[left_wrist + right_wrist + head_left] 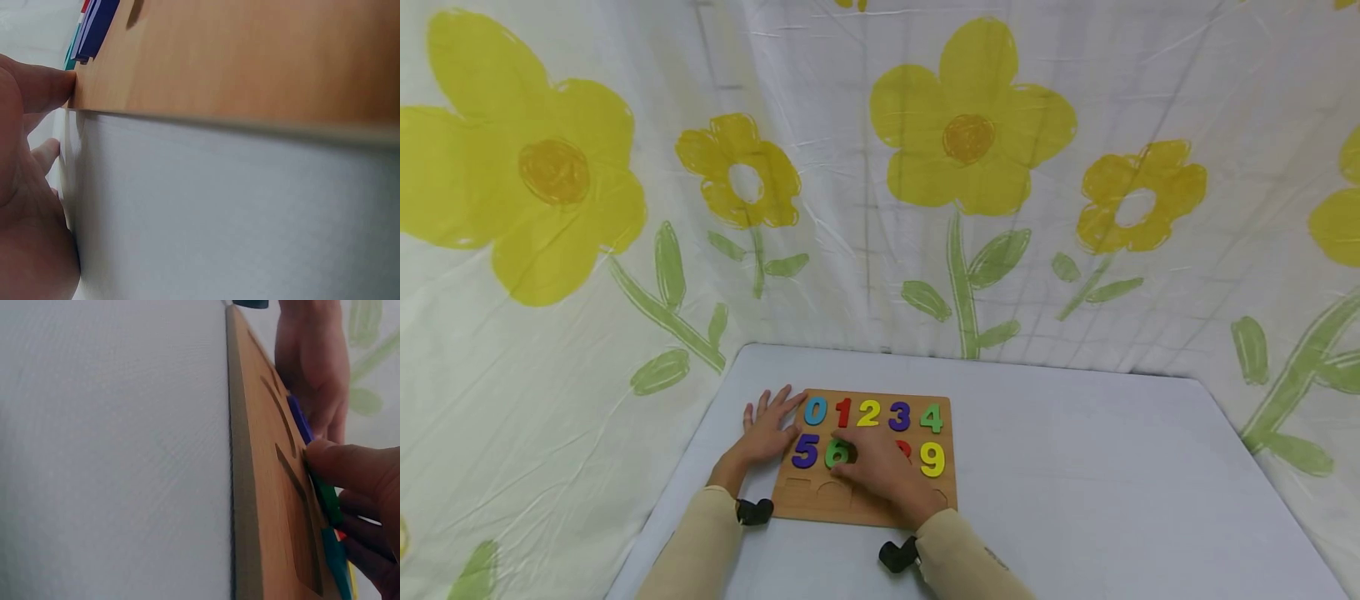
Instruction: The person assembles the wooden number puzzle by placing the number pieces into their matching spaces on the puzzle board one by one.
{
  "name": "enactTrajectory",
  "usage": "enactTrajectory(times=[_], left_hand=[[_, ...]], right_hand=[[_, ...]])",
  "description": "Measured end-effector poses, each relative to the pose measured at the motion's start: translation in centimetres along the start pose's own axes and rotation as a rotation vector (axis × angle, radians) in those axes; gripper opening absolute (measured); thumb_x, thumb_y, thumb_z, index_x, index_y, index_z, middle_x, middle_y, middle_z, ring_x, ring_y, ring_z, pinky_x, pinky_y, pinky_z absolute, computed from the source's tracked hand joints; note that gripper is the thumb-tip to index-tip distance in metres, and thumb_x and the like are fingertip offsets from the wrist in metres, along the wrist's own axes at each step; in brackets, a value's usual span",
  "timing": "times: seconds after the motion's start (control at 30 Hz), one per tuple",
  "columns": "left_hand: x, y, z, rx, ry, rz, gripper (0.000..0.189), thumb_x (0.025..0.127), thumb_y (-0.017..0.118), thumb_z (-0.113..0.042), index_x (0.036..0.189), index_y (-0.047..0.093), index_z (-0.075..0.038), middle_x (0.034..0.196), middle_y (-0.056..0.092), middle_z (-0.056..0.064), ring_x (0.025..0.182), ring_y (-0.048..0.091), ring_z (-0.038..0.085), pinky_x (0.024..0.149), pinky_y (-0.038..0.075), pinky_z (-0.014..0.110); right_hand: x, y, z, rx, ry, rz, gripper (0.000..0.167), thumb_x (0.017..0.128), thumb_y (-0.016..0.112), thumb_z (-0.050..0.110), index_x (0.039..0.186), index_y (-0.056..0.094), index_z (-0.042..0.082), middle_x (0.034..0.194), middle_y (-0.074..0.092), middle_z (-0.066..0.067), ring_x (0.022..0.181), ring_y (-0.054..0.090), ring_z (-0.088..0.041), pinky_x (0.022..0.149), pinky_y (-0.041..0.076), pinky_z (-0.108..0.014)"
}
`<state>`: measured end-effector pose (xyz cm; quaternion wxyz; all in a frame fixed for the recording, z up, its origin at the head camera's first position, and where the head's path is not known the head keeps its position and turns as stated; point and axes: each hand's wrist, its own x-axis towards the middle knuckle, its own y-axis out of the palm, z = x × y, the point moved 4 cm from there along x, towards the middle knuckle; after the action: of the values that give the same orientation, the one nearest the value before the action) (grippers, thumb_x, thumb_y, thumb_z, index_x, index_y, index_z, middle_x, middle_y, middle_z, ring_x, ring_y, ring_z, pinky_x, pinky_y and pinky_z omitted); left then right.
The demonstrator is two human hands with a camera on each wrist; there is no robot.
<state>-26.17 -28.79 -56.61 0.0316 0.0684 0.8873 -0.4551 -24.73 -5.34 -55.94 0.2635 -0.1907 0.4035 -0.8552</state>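
Observation:
A wooden number board (797,504) lies on the table, with coloured digits in two rows and outlined recesses along its near side. My left hand (767,437) rests at its left edge with fingers spread, the thumb touching the board beside the purple 5 (805,452). Over the lower row, my right hand (883,467) pinches the green 6 (328,499) between thumb and fingers. That 6 sits at its place in the row, right of the 5. A teal piece (336,559) beside it is hidden by the right hand in the head view; the red 8 (906,450) is partly covered.
The upper row holds a blue 0 (815,411), red 1 (843,412), yellow 2 (868,412), purple 3 (899,416) and green 4 (931,418). A yellow 9 (932,460) ends the lower row. White table (1075,483) surrounds the board; a flowered curtain (835,275) hangs behind.

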Motion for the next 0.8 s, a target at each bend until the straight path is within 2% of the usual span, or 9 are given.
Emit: enactTrajectory(times=[0.37, 0.67, 0.8], left_hand=[[0.16, 0.11, 0.13, 0.013, -0.008, -0.001, 0.066, 0.107, 0.059, -0.018, 0.171, 0.04, -0.014, 0.182, 0.016, 0.026, 0.166, -0.005, 0.059, 0.126, -0.013, 0.078], [0.14, 0.11, -0.01, 0.006, -0.008, 0.001, 0.066, 0.107, 0.059, -0.018, 0.17, 0.04, -0.014, 0.182, 0.016, 0.027, 0.166, -0.005, 0.059, 0.126, -0.013, 0.078], [0.11, 0.13, 0.02, 0.009, -0.009, 0.0, 0.065, 0.108, 0.059, -0.018, 0.17, 0.04, -0.014, 0.182, 0.016, 0.026, 0.166, -0.005, 0.059, 0.126, -0.013, 0.078]], right_hand=[[0.09, -0.14, 0.55, -0.096, -0.033, -0.014, 0.056, 0.092, 0.09, 0.037, 0.142, 0.075, 0.017, 0.128, 0.081, 0.004, 0.107, 0.072, -0.007, 0.095, 0.061, -0.026], [-0.07, -0.1, 0.51, -0.101, -0.043, 0.0, 0.056, 0.093, 0.09, 0.037, 0.143, 0.073, 0.017, 0.129, 0.08, 0.004, 0.109, 0.073, -0.008, 0.099, 0.062, -0.029], [-0.33, -0.27, 0.47, -0.068, -0.046, 0.002, 0.057, 0.094, 0.089, 0.035, 0.145, 0.072, 0.016, 0.131, 0.079, 0.004, 0.109, 0.072, -0.007, 0.1, 0.061, -0.029]])
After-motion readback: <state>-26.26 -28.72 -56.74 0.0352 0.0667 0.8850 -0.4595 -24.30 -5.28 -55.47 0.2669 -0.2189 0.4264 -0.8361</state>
